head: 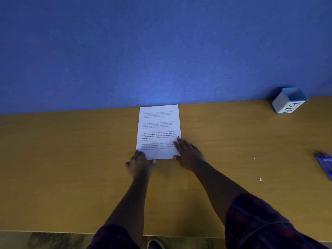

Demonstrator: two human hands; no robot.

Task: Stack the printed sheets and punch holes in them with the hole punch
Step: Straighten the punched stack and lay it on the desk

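Note:
The printed sheets (pixel 158 130) lie as one white stack on the wooden desk (pixel 71 159), their far edge against the blue partition. A small dark hole shows near the right edge. My left hand (pixel 141 163) rests on the stack's near left corner, fingers spread. At the near right corner, my right hand (pixel 188 152) lies flat with fingers along the right edge. Neither hand grips anything. At the far right edge of the view lies a blue object (pixel 325 165), cut off; I cannot tell whether it is the hole punch.
A white box with a blue rim, marked BIN (pixel 289 100), stands at the back right against the partition (pixel 143 51). Two tiny white paper bits (pixel 260 179) lie on the desk to the right. The desk's near edge runs along the bottom.

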